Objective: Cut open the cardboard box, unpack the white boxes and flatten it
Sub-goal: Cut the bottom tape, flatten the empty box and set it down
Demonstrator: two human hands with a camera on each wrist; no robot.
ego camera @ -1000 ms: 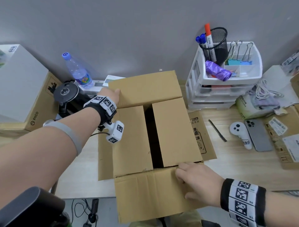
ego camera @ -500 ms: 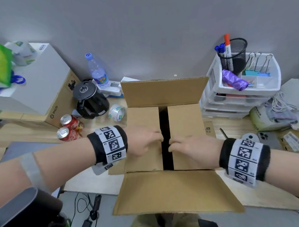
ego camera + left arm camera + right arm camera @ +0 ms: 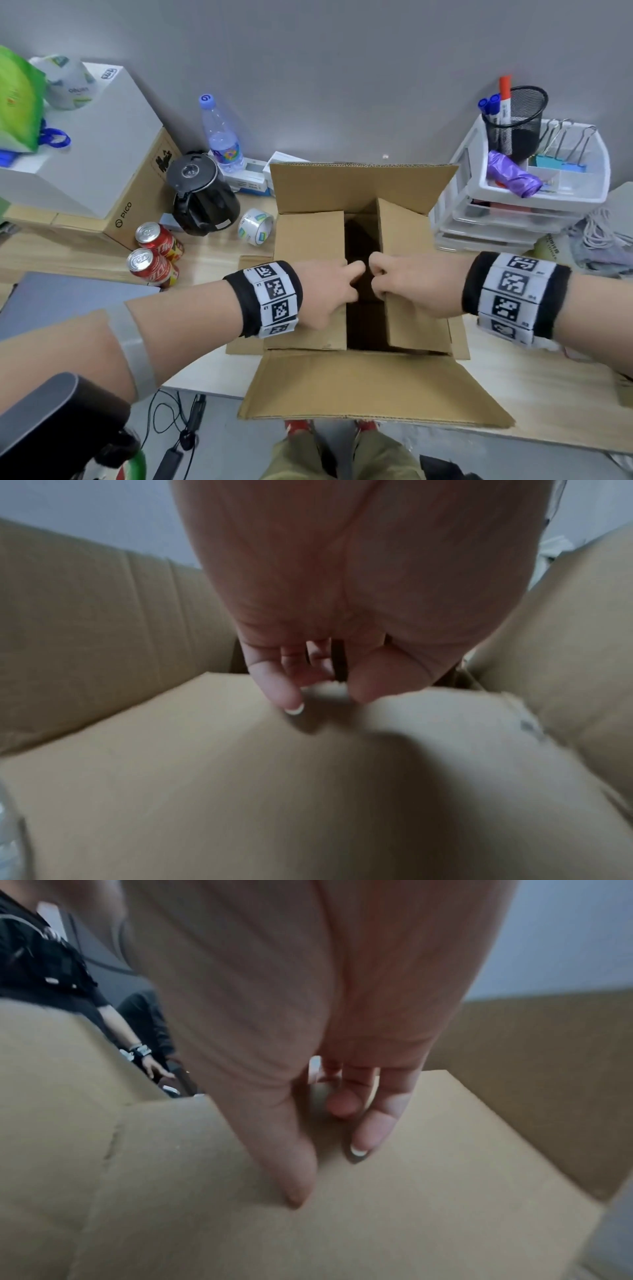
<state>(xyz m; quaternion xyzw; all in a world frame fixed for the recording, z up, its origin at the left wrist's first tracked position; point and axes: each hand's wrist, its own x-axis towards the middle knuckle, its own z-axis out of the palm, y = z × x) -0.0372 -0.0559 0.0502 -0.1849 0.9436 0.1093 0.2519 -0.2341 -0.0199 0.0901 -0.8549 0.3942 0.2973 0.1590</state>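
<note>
Cardboard box [image 3: 359,383]: left hand [image 3: 322,291] fingers curled over left inner flap edge; right hand [image 3: 411,287] pinching right flap edge.

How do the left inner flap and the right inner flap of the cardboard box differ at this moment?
The left inner flap lies nearly flat over the opening, while the right inner flap is tilted up, its far corner raised. The left hand holds the left flap's inner edge; the right hand holds the right flap's. Both are plain brown cardboard of similar size, with a dark gap between them.
</note>
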